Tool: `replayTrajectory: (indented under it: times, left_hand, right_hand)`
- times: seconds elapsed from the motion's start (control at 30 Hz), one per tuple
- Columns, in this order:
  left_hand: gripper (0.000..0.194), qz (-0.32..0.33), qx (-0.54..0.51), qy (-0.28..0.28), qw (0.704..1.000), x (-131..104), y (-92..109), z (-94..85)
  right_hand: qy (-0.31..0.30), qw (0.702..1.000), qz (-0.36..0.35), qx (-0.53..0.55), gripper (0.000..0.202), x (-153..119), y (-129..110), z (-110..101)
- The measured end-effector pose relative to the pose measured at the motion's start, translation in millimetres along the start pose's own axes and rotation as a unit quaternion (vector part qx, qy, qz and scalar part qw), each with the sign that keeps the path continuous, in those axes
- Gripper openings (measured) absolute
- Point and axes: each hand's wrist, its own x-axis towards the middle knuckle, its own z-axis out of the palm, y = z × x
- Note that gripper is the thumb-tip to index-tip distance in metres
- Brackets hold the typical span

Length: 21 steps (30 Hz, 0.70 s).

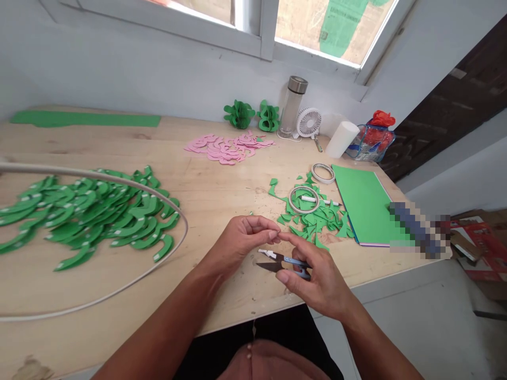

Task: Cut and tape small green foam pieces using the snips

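My right hand [317, 272] holds small blue-handled snips [291, 262] in its palm, their dark blades apart and pointing left, with white bits on the upper blade. Its index fingertip meets the fingertips of my left hand [253, 235]. The left thumb and index finger are pinched together; anything between them is too small to make out. Just beyond my hands lie green paper scraps [317, 224], with a tape roll [303, 199] and a white pen [322, 200] on top. Curved green pieces with white tabs [130, 221] are heaped at the left.
Pink cutouts [225, 148] lie near the back, before two green paper shapes [238, 114], a glass bottle [292, 108] and a white fan [308, 123]. Green sheets [366, 206] are at the right. A pale hoop [186, 227] arcs across the left side.
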Motion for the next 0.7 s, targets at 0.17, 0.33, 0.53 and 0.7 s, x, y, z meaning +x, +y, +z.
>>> replayTrajectory:
  times: [0.17, 0.33, 0.53, 0.7]
  left_hand:
    - [0.012, 0.019, 0.014, 0.009, 1.0, -1.4, 1.5, 3.0]
    - [0.012, 0.056, 0.055, 0.034, 0.996, -2.8, 1.7, 6.8]
    - [0.009, 0.115, 0.15, 0.057, 0.98, -3.0, -4.8, 5.8]
    - [0.01, 0.108, 0.124, 0.09, 0.982, -2.9, -6.0, 8.0]
  right_hand:
    - [0.001, 1.0, 0.009, -0.004, 0.051, -1.1, 0.9, 1.0]
    - [0.003, 1.0, 0.01, -0.008, 0.051, -1.1, 2.1, 2.1]
    - [0.012, 0.999, 0.037, 0.023, 0.05, 2.0, 2.5, 4.7]
    - [-0.001, 0.995, 0.047, 0.091, 0.056, 1.2, 0.6, 8.7]
